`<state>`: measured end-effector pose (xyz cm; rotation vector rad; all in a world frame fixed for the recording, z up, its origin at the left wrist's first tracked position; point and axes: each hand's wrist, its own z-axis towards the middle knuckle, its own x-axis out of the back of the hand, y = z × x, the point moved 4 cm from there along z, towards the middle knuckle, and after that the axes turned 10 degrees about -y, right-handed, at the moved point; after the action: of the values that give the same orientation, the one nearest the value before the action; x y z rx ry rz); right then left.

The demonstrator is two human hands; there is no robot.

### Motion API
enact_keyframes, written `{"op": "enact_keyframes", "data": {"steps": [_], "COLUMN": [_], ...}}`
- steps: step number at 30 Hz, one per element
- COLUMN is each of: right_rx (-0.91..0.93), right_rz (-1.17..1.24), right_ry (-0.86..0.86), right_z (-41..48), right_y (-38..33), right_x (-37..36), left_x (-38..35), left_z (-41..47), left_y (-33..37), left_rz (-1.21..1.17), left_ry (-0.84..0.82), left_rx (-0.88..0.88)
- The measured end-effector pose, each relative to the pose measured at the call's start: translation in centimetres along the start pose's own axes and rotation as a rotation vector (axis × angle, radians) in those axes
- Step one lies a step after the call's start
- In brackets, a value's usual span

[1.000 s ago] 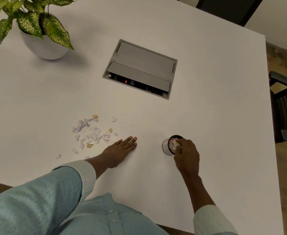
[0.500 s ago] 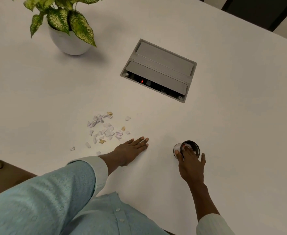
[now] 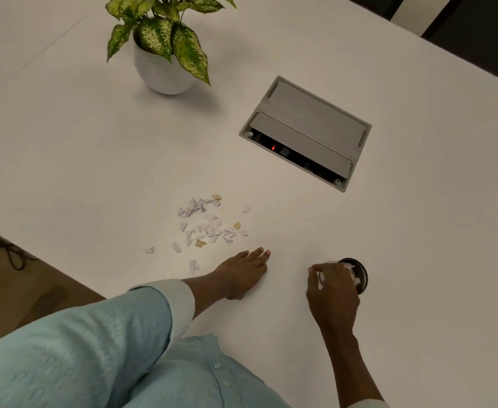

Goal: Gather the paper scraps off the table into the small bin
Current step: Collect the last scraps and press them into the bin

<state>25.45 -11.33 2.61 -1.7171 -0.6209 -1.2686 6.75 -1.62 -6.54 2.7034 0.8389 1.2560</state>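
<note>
Over small bin [image 3: 359, 276], right hand [image 3: 331, 293] — scraps [image 3: 206, 223] beside flat left hand [image 3: 243, 273]

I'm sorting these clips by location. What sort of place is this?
Probably an office or meeting room. The large white table has a grey flip-lid power box set into its top, with a red light showing, and a potted plant stands on it for decoration.

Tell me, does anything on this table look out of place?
Yes: torn paper scraps lie scattered loose on the table beside the left hand, apart from the small bin.
</note>
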Motion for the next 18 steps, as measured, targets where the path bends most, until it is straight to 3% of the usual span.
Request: {"op": "enact_keyframes", "data": {"steps": [4,9,12,18], "right_rx": [-0.013,-0.093,-0.094,-0.052], "right_rz": [0.104,0.152,0.163,0.205], "right_ry": [-0.232,-0.523,-0.603,-0.613], "right_z": [0.9,1.8,2.7,5.8], "right_y": [-2.7,-5.2,-6.7,-9.3], "right_x": [-4.3,-9.4,-11.2,-12.7], "left_x": [-2.1,-4.9,-5.4,-6.1], "left_z": [-3.5,-8.4,-10.2,-10.3], "left_y": [-1.7,-6.8,-9.0,-11.0], "left_rz": [-0.104,-0.362,-0.432,-0.546], "left_ry": [0.235,0.36,0.36,0.341], "left_rx": [0.098,0.484,0.62,0.687]}}
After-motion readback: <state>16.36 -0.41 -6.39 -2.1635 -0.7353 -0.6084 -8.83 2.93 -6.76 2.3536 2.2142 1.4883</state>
